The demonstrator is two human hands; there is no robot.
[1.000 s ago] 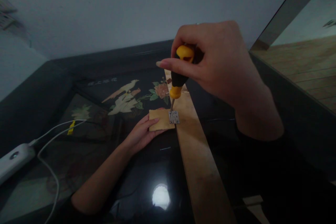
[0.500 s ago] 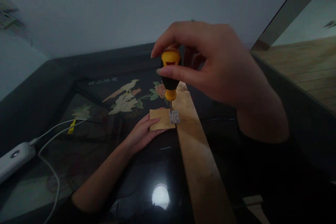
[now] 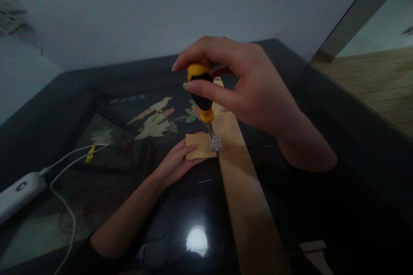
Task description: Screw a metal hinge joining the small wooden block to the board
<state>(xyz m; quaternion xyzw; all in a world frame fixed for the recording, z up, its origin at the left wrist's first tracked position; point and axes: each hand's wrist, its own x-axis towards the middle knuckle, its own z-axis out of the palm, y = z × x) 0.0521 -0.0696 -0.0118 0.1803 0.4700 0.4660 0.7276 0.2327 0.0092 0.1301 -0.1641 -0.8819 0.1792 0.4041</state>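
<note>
My right hand (image 3: 238, 81) grips a yellow and black screwdriver (image 3: 201, 92) by its handle, thumb and fingers around it. The tool leans slightly, its tip down at the upper left part of a small metal hinge (image 3: 216, 143). One leaf of the hinge lies on a small thin wooden piece (image 3: 197, 151), the other on a long wooden board (image 3: 247, 193). My left hand (image 3: 176, 163) holds the small piece from its left side, thumb on top and fingers partly hidden beneath. Whether a screw sits under the tip is too small to tell.
A glossy black table (image 3: 180, 215) with inlaid bird and flower pictures lies under everything. At left are a white power strip (image 3: 22, 193), white cables (image 3: 69, 208) and a yellow tag (image 3: 90, 154). A thin metal pin-like thing (image 3: 204, 181) rests near the board. Behind stands a wall (image 3: 138, 8).
My right hand and the screwdriver's handle have shifted left, so the tool now tilts. Its tip stays at the hinge. My left hand keeps its hold on the small wooden piece.
</note>
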